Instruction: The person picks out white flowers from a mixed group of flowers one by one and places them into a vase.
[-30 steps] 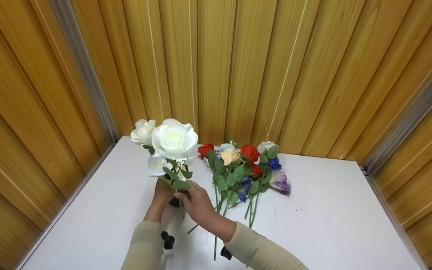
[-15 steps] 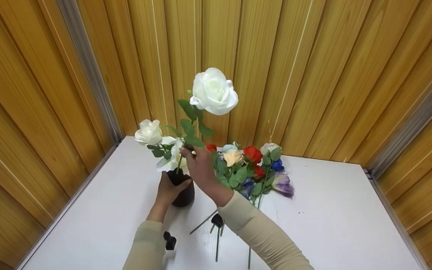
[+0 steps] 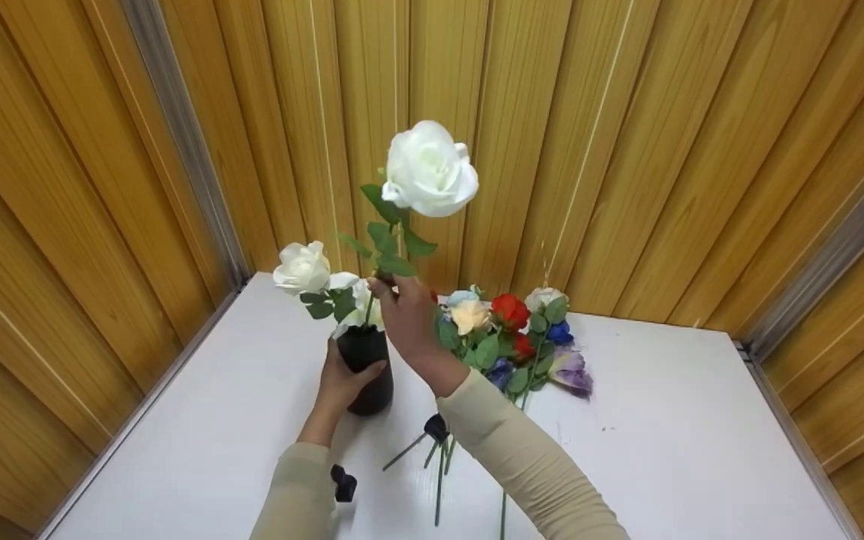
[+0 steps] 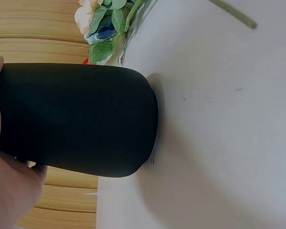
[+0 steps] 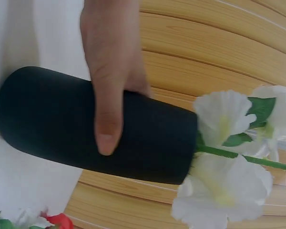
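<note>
A black vase (image 3: 367, 379) stands on the white table, and my left hand (image 3: 340, 381) grips its side with the thumb across the front. My right hand (image 3: 413, 324) pinches the green stem of a large white rose (image 3: 430, 171) above the vase mouth. In the right wrist view that stem (image 5: 262, 161) runs down into the mouth, and only a fingertip of the right hand shows at the edge. A smaller white rose (image 3: 303, 268) leans left out of the vase. White flowers with yellow centres (image 5: 221, 191) crowd the rim. The left wrist view shows the vase's lower body (image 4: 81, 119).
To the right on the white table (image 3: 657, 420) lies a pile of artificial flowers: a red rose (image 3: 509, 311), a peach rose (image 3: 469, 316), a purple flower (image 3: 571, 373) and several others. Their stems (image 3: 439, 487) point toward the front. Wooden panels (image 3: 522, 112) wall the back and sides.
The large white rose has gone up and to the right, with my right hand rising on its stem. The vase, mostly hidden earlier, now shows in my left hand.
</note>
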`<state>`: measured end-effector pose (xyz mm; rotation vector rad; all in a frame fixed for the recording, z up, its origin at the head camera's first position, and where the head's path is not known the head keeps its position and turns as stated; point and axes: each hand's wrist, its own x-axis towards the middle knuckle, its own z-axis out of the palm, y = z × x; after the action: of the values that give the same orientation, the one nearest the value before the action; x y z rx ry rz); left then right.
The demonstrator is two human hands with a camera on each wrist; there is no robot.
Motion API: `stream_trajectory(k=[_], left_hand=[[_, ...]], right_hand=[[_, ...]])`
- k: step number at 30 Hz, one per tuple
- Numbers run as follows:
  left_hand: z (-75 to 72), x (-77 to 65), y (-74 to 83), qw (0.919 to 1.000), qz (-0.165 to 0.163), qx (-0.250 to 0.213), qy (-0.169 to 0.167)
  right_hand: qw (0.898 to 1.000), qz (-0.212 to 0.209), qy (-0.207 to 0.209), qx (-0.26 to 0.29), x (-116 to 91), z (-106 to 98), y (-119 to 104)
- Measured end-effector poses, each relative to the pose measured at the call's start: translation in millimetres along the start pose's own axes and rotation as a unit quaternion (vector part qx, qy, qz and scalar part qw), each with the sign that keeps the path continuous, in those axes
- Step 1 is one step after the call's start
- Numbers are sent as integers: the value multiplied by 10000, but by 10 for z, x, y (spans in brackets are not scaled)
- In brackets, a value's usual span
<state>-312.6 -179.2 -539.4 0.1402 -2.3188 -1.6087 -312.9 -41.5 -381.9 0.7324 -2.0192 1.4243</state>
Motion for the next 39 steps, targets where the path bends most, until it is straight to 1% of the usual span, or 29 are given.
stream_trajectory(k=[2, 5, 6, 11, 15, 19, 22, 25, 27, 30, 33, 36, 39], left_hand=[[7, 0, -4, 9999, 88, -112, -57], [17, -6, -8, 9998, 178, -110, -70], [18, -11, -7, 9998, 157, -111, -65], [33, -29, 0, 9995, 237, -192, 118], [42, -34, 11, 9992, 278, -279, 99], [31, -31, 9, 9991, 188, -392, 5], [18, -28, -2, 9996, 82, -271, 6], [5, -27, 1, 10000, -37, -56, 10], [-4, -25, 16, 9999, -91, 52, -5], [-13, -19, 41, 9997, -166, 187, -28], [-13, -8, 48, 9996, -176, 225, -21], [-7, -3, 40, 9999, -6, 132, 52], [-2, -9, 22, 9998, 108, -67, 124]], right_hand=[[9998, -56, -3, -164, -2, 23, 66], [9994, -101, 24, -332, -16, 59, 165], [9993, -114, 10, -364, -22, 70, 194], [9985, -109, -131, -519, -59, 104, 291], [9988, 102, -277, -391, -88, 115, 366], [9986, 317, -386, -197, -109, 112, 444], [9984, 440, -352, -63, -109, 97, 462], [9976, 577, -353, 175, -100, 58, 419], [9972, 577, -374, 303, -100, 33, 385], [9964, 586, -541, 283, -123, 6, 351], [9944, 620, -844, 148, -164, -4, 353], [9904, 711, -1185, -29, -201, -6, 370], [9880, 499, -1381, -488, -222, 12, 411]])
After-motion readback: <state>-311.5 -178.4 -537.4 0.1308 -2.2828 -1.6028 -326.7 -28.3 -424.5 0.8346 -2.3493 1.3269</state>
